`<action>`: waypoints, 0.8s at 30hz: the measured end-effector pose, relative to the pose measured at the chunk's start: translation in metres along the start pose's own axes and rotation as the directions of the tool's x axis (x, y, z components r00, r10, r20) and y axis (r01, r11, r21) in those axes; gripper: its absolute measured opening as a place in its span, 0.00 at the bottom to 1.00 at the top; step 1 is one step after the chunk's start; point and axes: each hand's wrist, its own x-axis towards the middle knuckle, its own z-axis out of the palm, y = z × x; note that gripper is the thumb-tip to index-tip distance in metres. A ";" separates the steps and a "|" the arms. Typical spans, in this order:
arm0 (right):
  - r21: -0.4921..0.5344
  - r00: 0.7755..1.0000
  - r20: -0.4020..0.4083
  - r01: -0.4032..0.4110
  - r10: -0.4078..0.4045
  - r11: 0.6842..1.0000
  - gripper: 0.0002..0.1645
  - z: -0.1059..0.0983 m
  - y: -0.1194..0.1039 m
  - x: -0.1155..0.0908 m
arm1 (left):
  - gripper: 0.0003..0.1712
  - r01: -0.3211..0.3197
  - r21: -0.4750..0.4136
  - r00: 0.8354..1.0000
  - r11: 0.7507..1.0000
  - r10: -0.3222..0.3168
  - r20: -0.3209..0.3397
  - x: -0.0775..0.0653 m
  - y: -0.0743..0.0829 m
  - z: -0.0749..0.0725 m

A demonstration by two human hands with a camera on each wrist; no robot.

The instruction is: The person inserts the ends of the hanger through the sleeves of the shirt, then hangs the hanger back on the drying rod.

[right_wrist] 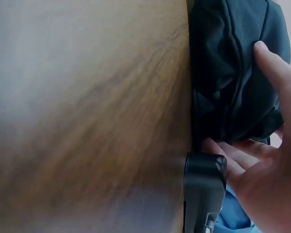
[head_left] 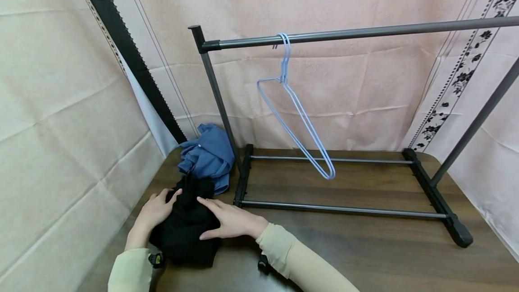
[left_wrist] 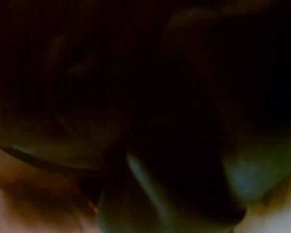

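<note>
A crumpled bundle of black cloth (head_left: 188, 233) lies on the table between both hands. My left hand (head_left: 156, 211) rests against its left upper side, with finger and thumb tips on the fabric. From the other side my right hand (head_left: 233, 217) touches the bundle, its thumb spread away from the fingers. In the right wrist view, the right thumb lies on the black cloth (right_wrist: 233, 73) and the other fingers reach along its far end. Dark, blurred fabric (left_wrist: 174, 121) fills most of the left wrist view and hides the left fingertips.
A blue cloth heap (head_left: 208, 152) lies just beyond the black one, beside the foot of a dark metal rack (head_left: 344, 208). Light blue hangers (head_left: 308, 125) hang from the rack's top bar (head_left: 365, 33). Patterned cloth walls (head_left: 73, 102) surround the wooden table (head_left: 324, 242).
</note>
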 end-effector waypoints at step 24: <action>0.128 0.995 -0.001 -0.094 0.095 0.987 0.51 0.002 -0.009 -0.005 | 0.63 0.114 -0.214 0.948 0.970 -0.042 0.315 -0.016 0.008 -0.013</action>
